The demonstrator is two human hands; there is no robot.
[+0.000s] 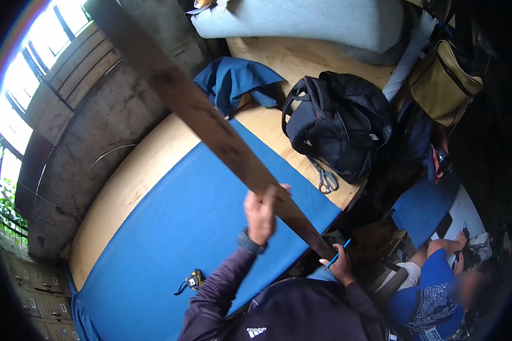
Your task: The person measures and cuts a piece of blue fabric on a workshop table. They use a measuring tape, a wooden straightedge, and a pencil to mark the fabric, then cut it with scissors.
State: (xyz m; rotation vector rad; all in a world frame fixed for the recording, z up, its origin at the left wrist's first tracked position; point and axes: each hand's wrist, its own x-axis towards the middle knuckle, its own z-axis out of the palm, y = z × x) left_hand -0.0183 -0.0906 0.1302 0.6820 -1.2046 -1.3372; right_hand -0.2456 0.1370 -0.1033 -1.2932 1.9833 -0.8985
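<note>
Long wooden board (210, 122) held slantwise above the blue fabric (182, 227) on the table (136, 170).

Left hand (261, 213) wraps fingers around its middle; right hand (341, 264) grips the near end, pinching a blue pencil (338, 254). Scissors (326, 179) and black backpack (338, 122) lie beyond.

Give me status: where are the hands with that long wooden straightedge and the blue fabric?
Done: blue fabric lies spread flat on the table, tape measure set on it. In hand: left hand grips the wooden straightedge, which is raised at an angle above the cloth; right hand steadies its near end while holding a blue pencil. Left: no line or cut shows on the fabric; scissors lie untouched by the black bag.
</note>
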